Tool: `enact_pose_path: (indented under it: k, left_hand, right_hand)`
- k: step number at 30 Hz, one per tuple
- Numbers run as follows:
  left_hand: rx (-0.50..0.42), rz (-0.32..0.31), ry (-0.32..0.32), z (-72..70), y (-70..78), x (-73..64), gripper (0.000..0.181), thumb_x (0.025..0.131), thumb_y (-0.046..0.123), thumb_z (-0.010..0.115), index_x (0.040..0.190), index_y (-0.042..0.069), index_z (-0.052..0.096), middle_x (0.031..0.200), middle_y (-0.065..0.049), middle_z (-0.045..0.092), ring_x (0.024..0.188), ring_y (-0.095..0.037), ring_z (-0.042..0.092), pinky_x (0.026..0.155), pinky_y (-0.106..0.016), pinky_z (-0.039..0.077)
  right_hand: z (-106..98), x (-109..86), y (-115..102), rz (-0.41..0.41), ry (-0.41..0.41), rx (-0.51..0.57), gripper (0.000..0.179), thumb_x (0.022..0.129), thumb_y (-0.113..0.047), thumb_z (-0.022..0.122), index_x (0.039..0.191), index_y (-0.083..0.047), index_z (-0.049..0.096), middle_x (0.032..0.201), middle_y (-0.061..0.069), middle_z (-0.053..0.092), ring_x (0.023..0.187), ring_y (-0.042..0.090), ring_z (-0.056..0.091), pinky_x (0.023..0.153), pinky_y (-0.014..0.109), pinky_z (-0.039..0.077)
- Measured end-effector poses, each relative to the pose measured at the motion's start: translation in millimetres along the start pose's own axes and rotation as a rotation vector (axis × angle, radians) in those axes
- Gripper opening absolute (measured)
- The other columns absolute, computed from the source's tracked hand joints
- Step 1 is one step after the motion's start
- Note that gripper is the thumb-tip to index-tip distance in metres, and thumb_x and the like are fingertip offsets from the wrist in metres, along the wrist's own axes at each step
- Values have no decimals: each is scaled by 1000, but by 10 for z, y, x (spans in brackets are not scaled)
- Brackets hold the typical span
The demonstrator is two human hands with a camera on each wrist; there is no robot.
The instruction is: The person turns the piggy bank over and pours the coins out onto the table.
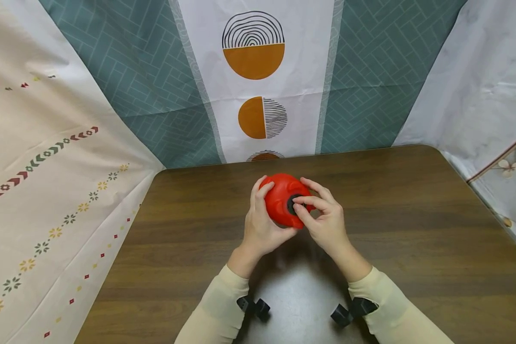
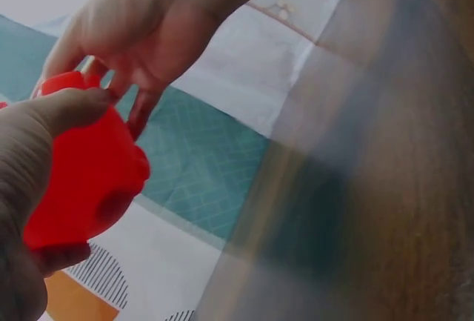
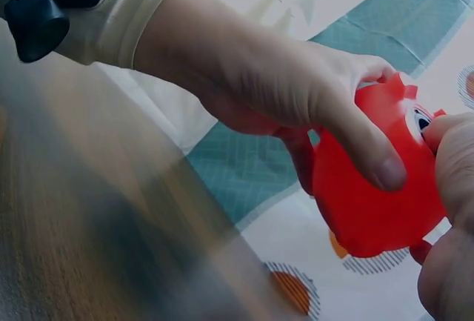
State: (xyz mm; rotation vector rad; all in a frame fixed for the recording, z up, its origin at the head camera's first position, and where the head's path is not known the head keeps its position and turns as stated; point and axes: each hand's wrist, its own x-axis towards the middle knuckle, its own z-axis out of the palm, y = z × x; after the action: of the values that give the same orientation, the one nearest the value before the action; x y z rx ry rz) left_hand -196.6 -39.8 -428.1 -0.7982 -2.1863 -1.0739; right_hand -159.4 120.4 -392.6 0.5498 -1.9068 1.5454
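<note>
A red, rounded piggy bank (image 1: 279,198) with stubby bumps is held up over the table. On the side turned toward me sits a round black plug (image 1: 290,204). My left hand (image 1: 262,227) grips the bank from the left, thumb along its near side and fingers around the far side. With thumb and index finger, my right hand (image 1: 327,220) pinches at the plug, while another finger touches the bank's upper right edge. The left wrist view shows the bank (image 2: 89,165) under the left thumb. In the right wrist view the right fingertips partly hide the plug (image 3: 421,121).
Beneath the hands is a brown wood-grain table (image 1: 189,267), with a bright patch of glare near its front. Patterned cloths hang around it: a teal and white one (image 1: 155,71) behind, a cream one (image 1: 38,143) at left, a white one (image 1: 490,86) at right.
</note>
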Motion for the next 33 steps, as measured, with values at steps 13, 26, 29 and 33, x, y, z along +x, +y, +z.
enact_pose_path:
  k: [13,26,29,33]
  left_hand:
    - [-95,53,-78,-147,-70,54,101,62,23,88,146,13,32,148,-10,32,131,-25,39,98,-38,47]
    - [-91,44,72,-59,-2,29,100,63,29,88,145,9,34,151,-14,29,137,-29,33,100,-43,45]
    - [-74,45,79,-64,2,39,98,63,29,88,144,9,36,149,-15,33,136,-28,35,99,-43,46]
    - [-50,35,79,-81,8,48,100,63,30,88,145,9,35,150,-11,34,137,-29,32,104,-46,40]
  right_hand:
    - [-30,22,9,-12,-73,-18,14,77,16,70,87,6,71,129,27,54,112,39,56,71,16,52]
    - [43,-20,-74,87,-12,27,14,78,12,71,92,9,71,135,24,49,114,32,49,77,45,55]
    - [47,-37,-48,71,0,26,15,78,13,71,93,9,71,135,24,49,115,33,50,74,52,53]
    - [58,-66,68,48,17,35,17,78,11,72,94,5,73,137,18,50,116,31,51,76,44,55]
